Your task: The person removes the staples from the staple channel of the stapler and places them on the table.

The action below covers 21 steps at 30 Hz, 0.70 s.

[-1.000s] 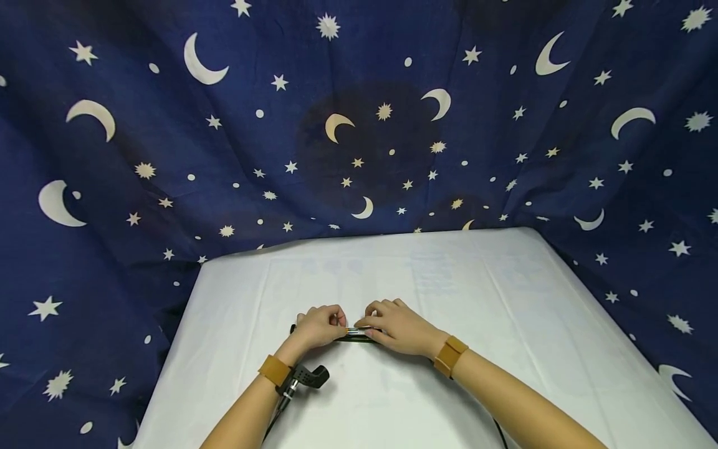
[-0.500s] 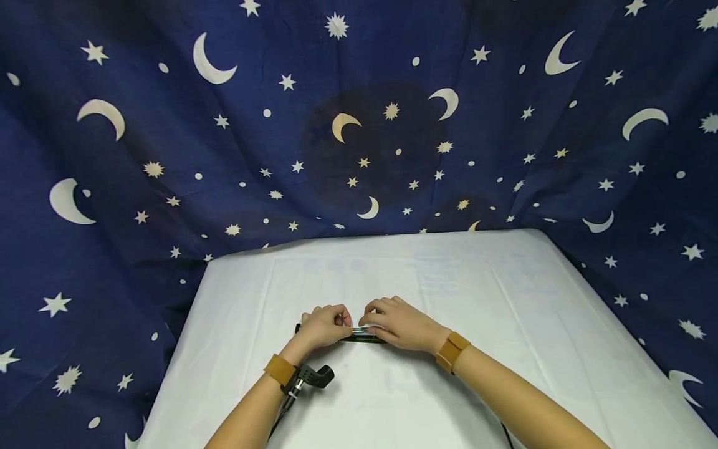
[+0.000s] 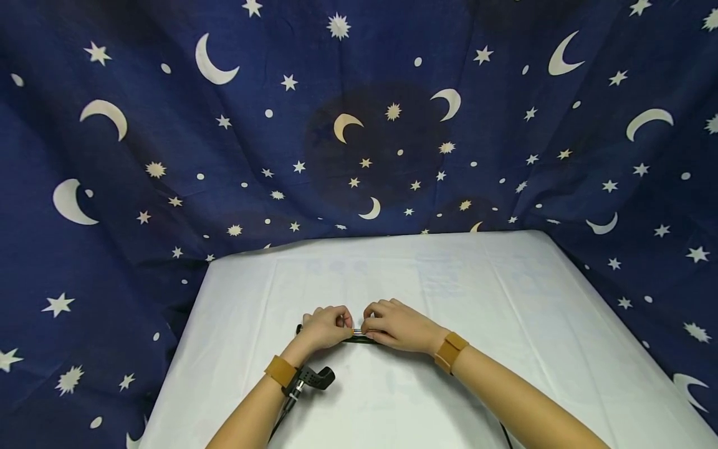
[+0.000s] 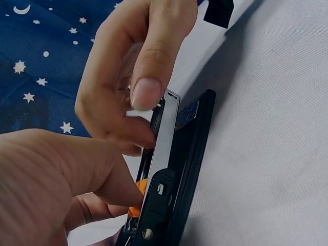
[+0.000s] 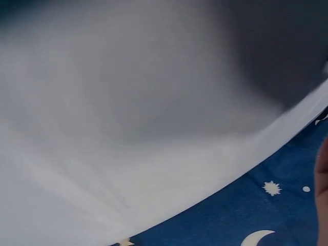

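Note:
A black stapler [image 4: 160, 200] with a bare metal staple channel [image 4: 166, 128] lies on the white cloth between both hands. Its lid is swung away from the channel, and the base with its metal anvil plate [image 4: 188, 114] runs alongside. An orange piece [image 4: 137, 197] shows at the channel's inner end. My left hand [image 3: 325, 327] pinches the stapler by this orange piece, thumb and fingers close together. Across from it, my right hand [image 3: 399, 327] has thumb and index finger bent around the channel's far end. The right palm covers that end in the head view.
White cloth [image 3: 359, 399] covers the table, and a dark blue curtain [image 3: 269, 143] with moons and stars hangs behind it. Each wrist wears a tan strap [image 3: 451, 350]. A black camera [image 3: 316, 377] with a cable juts from the left wrist.
The right fingertips have moved slightly left, narrowing the gap between the hands over the stapler. The left hand keeps its pinch. The head view has shifted a little.

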Each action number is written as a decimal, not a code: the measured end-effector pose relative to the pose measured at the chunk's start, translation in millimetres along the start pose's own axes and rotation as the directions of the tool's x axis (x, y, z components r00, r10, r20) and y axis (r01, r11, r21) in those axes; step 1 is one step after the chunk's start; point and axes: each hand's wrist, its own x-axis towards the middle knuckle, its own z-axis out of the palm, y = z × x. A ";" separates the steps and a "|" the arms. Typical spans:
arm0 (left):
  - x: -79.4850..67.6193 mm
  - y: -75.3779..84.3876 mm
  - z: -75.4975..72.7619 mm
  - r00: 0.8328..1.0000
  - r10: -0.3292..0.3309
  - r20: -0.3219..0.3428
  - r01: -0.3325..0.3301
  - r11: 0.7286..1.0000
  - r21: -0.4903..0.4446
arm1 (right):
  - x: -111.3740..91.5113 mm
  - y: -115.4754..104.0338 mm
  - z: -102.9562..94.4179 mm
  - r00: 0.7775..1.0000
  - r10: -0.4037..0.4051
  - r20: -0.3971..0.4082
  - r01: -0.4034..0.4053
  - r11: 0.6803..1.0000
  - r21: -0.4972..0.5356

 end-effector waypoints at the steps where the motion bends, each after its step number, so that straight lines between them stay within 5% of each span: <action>1: 0.0 0.1 -0.2 1.000 0.002 0.000 -0.002 1.000 -0.004 | 1.8 -0.5 0.0 1.000 -0.002 0.007 0.002 1.000 -0.002; 8: -0.3 2.0 0.1 1.000 0.017 0.010 -0.016 0.999 -0.034 | 13.0 -5.1 -0.7 0.997 0.042 0.067 -0.043 0.999 0.005; 21: -1.1 0.0 -0.9 1.000 0.007 -0.003 -0.007 1.000 -0.006 | 8.0 -6.1 -1.8 0.995 0.061 -0.079 -0.051 0.991 0.127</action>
